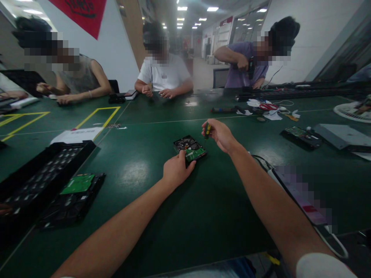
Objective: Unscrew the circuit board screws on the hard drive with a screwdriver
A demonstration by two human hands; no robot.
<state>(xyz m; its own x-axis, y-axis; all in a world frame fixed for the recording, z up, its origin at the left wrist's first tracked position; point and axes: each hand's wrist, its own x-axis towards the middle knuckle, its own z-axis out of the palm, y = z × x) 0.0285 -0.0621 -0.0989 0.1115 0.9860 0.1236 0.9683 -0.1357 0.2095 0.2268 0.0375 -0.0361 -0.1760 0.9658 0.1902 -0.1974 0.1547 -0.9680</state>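
A hard drive [189, 148] with a green circuit board lies on the green table [203, 208] in front of me. My left hand [176, 170] rests at its near edge, fingers curled against the drive and holding it down. My right hand [220, 134] hovers just right of the drive, closed round a small screwdriver [207, 130] with a yellow and black handle, held upright with its tip pointing down at the drive's right side.
Black trays [43, 181] stand at the left, one with a green board [77, 183]. Another drive [301, 136] and a grey box [339, 136] lie at the right. Scissors [268, 106] and paper scraps sit further back. Three people are seated or standing along the far side.
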